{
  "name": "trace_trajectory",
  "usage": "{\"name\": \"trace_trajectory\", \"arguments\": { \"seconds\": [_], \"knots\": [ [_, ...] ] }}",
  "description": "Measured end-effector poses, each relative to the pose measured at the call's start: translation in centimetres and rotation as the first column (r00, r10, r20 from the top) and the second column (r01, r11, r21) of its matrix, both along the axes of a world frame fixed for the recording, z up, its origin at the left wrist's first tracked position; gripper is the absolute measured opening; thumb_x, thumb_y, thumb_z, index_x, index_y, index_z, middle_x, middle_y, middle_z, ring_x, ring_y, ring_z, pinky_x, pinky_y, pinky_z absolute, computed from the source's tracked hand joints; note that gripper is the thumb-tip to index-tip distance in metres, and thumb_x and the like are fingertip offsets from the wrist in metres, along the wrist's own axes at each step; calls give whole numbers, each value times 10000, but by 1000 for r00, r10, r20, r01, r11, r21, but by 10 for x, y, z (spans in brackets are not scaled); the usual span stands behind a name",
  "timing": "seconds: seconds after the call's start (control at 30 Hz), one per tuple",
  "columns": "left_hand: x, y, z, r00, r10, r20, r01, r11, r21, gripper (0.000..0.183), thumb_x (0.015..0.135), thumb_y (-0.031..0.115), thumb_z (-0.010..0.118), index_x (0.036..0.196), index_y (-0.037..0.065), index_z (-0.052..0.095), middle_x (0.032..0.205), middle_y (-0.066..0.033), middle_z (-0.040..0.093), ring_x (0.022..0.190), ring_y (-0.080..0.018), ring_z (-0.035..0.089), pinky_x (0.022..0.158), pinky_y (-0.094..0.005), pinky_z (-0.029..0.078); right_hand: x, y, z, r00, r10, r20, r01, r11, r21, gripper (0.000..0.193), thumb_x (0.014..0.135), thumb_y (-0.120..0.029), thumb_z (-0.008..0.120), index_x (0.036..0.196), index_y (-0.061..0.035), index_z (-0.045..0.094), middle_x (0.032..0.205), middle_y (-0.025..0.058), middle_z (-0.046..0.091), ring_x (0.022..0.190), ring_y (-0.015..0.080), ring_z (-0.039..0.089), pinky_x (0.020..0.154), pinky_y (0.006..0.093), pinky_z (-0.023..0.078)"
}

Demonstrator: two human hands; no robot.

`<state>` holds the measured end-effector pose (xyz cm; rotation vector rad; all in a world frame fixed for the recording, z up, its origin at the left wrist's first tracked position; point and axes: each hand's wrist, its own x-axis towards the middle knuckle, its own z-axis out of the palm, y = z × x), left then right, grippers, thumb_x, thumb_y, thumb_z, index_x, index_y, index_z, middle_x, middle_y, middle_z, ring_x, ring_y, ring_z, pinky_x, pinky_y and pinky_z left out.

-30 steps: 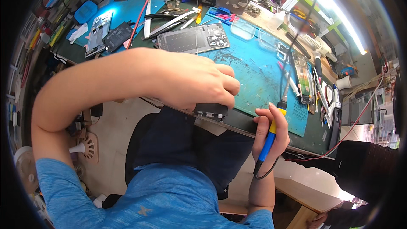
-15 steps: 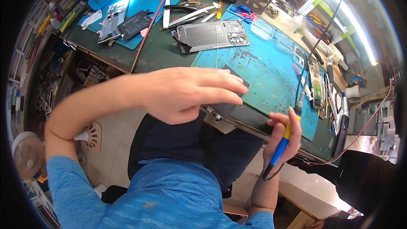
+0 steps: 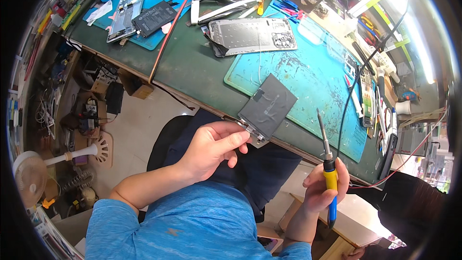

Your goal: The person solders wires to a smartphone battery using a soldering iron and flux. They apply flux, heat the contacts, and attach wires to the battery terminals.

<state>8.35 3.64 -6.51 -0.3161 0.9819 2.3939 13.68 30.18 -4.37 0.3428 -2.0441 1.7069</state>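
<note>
My left hand (image 3: 211, 147) pinches the near end of a flat black phone battery (image 3: 269, 106), where small metal parts show along its edge. The battery is tilted at the bench's front edge, over the corner of a blue work mat (image 3: 317, 82). In my right hand (image 3: 320, 190) is a soldering iron (image 3: 330, 175) with a yellow and blue handle. Its metal tip points up and away, apart from the battery. Beyond the mat's left part lies an opened phone back housing (image 3: 252, 36).
Another phone frame (image 3: 126, 14) and a black battery (image 3: 155, 18) lie under a bright light at far left. A red cable (image 3: 169, 33) crosses the bench. Tweezers and hand tools lie behind the housing. At right are a phone board (image 3: 366, 98) and pens. A fan (image 3: 31, 180) stands lower left.
My left hand has drawn back toward me and turned, and the battery it covered is now in plain view, gripped by its near end. The soldering iron has shifted slightly right and nearer.
</note>
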Motion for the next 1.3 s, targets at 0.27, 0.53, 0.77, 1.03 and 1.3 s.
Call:
{"name": "trace_trajectory", "arguments": {
  "seconds": [0.27,0.53,0.77,1.03,1.3],
  "knots": [
    [-1,7,6,994,-23,-108,11,994,-113,215,989,129,709,1113,-47,705,1000,-106,722,805,-124,668,526,-242,547,1,-3,-4,999,-11,-39,15,996,89,705,1012,-634,520,1301,6,591,818,127,632,552,150,608,536,230,462],
    [1,15,12,994,6,-108,-31,973,-228,165,987,96,690,1049,-55,662,901,-102,685,713,-118,646,486,-243,518,-8,-2,24,979,71,192,-34,982,-185,494,862,-377,827,1093,12,629,799,83,583,617,117,528,561,246,374],
    [5,22,14,996,62,-60,-75,967,-243,185,984,129,703,1034,-42,655,830,-39,672,627,-64,587,524,-222,483,-14,6,20,978,68,197,-35,985,-166,423,834,-315,859,1021,-2,646,805,78,585,695,134,532,619,235,377],
    [4,24,18,997,60,-55,-75,942,-327,147,965,92,716,1036,-26,664,927,-45,702,835,-69,637,755,-237,541,-16,0,17,1000,-2,-21,2,1000,2,385,847,-307,839,1000,2,669,775,61,600,620,129,517,576,238,380],
    [5,27,20,996,70,-58,-87,922,-377,141,966,91,717,1021,-28,665,900,-35,701,790,-62,633,719,-228,531,-3,-2,27,934,248,-255,-108,882,459,366,737,-178,898,1038,-81,713,805,44,607,584,201,599,536,324,494]
  ]
}}
